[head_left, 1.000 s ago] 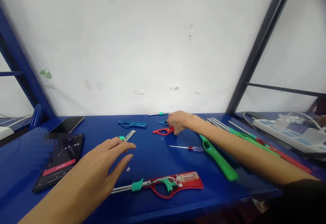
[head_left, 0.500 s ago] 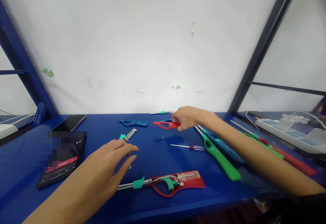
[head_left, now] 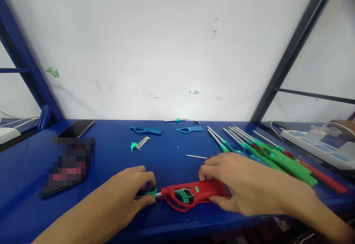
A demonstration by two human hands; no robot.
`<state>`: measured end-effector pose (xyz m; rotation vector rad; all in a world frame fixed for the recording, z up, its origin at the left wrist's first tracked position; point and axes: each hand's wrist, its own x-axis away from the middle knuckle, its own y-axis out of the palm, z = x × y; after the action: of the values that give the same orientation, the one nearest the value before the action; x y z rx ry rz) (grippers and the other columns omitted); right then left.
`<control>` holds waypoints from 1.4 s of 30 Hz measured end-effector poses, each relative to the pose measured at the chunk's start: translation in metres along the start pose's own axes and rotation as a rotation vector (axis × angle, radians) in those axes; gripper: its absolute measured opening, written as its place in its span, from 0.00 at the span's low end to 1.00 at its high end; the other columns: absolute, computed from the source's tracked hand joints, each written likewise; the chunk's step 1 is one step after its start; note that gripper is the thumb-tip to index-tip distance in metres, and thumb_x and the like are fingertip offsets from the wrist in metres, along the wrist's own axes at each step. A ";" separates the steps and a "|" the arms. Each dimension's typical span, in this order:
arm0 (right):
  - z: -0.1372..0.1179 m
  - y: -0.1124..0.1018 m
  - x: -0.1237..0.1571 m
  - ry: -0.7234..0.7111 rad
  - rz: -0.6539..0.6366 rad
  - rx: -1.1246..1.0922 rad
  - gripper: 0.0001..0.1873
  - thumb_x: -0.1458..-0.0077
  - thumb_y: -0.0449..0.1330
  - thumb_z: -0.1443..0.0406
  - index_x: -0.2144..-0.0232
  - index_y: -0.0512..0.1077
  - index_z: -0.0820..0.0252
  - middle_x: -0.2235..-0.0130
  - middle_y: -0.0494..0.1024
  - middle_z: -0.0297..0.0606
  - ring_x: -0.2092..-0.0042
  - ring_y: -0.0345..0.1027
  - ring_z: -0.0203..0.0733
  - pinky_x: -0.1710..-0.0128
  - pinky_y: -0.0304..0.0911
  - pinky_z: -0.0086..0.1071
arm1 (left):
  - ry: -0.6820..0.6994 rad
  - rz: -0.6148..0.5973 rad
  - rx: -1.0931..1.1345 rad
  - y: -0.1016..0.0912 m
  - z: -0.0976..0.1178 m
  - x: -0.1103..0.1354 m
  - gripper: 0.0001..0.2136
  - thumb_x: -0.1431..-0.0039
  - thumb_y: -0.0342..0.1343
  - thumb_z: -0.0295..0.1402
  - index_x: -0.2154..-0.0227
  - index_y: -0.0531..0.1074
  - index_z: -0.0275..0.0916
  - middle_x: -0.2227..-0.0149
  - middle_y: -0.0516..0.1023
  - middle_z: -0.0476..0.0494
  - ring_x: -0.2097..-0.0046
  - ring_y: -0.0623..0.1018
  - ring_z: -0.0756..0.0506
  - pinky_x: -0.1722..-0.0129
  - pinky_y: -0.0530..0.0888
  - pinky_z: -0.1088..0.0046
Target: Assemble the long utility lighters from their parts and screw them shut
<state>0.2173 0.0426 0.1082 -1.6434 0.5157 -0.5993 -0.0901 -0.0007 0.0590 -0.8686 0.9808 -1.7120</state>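
Observation:
A red stick lighter (head_left: pixel 199 193) lies on its side near the table's front edge, its upper casing half over the lower one. A green trigger (head_left: pixel 184 196) and white wire show through the casing's gap. My left hand (head_left: pixel 130 188) pinches the green collar (head_left: pixel 151 193) on the metal tube. At the handle end, my right hand (head_left: pixel 235 185) has its thumb and fingers closed on the red upper casing. Behind that hand lies a screwdriver (head_left: pixel 196 156), its handle mostly hidden.
Two blue casing halves (head_left: pixel 146 130), a metal rod (head_left: pixel 180 120) and a clear fuel tank (head_left: pixel 143 142) with a green trigger (head_left: pixel 133 146) lie farther back. Several stick lighters (head_left: pixel 288 161) are at right, before a power strip (head_left: pixel 310 144). Two phones (head_left: pixel 79 128) lie left.
My right hand has brought the red casing half from the back of the table onto the open lighter. My left hand has moved right and closed on the tube's collar.

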 end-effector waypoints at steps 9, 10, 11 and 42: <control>0.002 0.010 -0.001 -0.020 0.005 0.035 0.04 0.38 0.65 0.62 0.65 0.74 0.54 0.63 0.80 0.35 0.61 0.76 0.49 0.62 0.61 0.39 | 0.050 0.067 0.039 0.011 -0.012 0.004 0.05 0.31 0.59 0.34 0.59 0.79 0.51 0.55 0.81 0.52 0.55 0.80 0.44 0.56 0.72 0.71; 0.002 0.010 -0.001 -0.024 0.003 0.031 0.05 0.38 0.65 0.61 0.65 0.74 0.54 0.63 0.80 0.36 0.61 0.76 0.50 0.62 0.62 0.39 | 0.052 0.065 0.035 0.011 -0.013 0.004 0.05 0.31 0.59 0.34 0.58 0.79 0.51 0.55 0.81 0.52 0.55 0.80 0.44 0.56 0.73 0.71; 0.001 0.009 -0.002 -0.026 -0.001 0.027 0.05 0.37 0.66 0.61 0.64 0.75 0.54 0.62 0.80 0.36 0.61 0.76 0.50 0.61 0.62 0.39 | 0.053 0.066 0.032 0.012 -0.013 0.004 0.05 0.31 0.59 0.35 0.58 0.79 0.52 0.55 0.81 0.52 0.54 0.80 0.44 0.56 0.73 0.71; 0.000 0.018 -0.011 -0.057 -0.004 0.009 0.12 0.34 0.68 0.55 0.64 0.75 0.55 0.63 0.80 0.35 0.62 0.77 0.49 0.64 0.59 0.37 | 0.138 0.088 -0.036 0.022 0.007 -0.005 0.09 0.29 0.53 0.35 0.61 0.80 0.46 0.57 0.81 0.45 0.57 0.80 0.43 0.53 0.74 0.68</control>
<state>0.2093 0.0469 0.0895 -1.6484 0.4675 -0.5549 -0.0737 -0.0028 0.0418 -0.7263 1.1283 -1.7009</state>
